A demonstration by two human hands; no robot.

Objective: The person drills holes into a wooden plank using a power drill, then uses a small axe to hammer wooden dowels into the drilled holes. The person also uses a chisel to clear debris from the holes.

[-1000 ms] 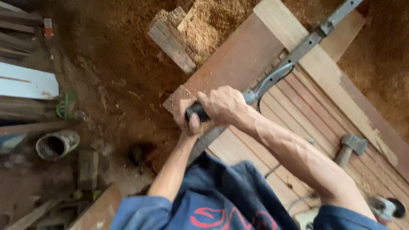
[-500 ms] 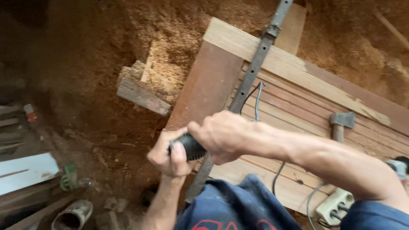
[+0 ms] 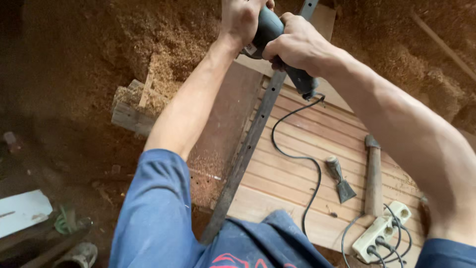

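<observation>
Both my hands grip a dark grey power tool (image 3: 277,47) near the top of the view. My left hand (image 3: 243,20) wraps its front body. My right hand (image 3: 297,44) closes around its rear handle, from which a black cord (image 3: 297,159) runs down. The tool is held over a long dark metal bar (image 3: 248,149) that lies diagonally along a slatted wooden panel (image 3: 307,164). The tool's working end is hidden by my hands.
On the panel lie a chisel (image 3: 339,178), a hammer (image 3: 373,173) and a white power strip (image 3: 384,231) with plugs. Sawdust (image 3: 163,44) heaps cover the ground at the top. A wood block (image 3: 131,111) sits left; scrap and a pipe (image 3: 74,255) lie bottom left.
My hands and the tool have moved forward along the metal bar, toward the top of the view. The view has shifted, and the chisel and power strip have come into sight.
</observation>
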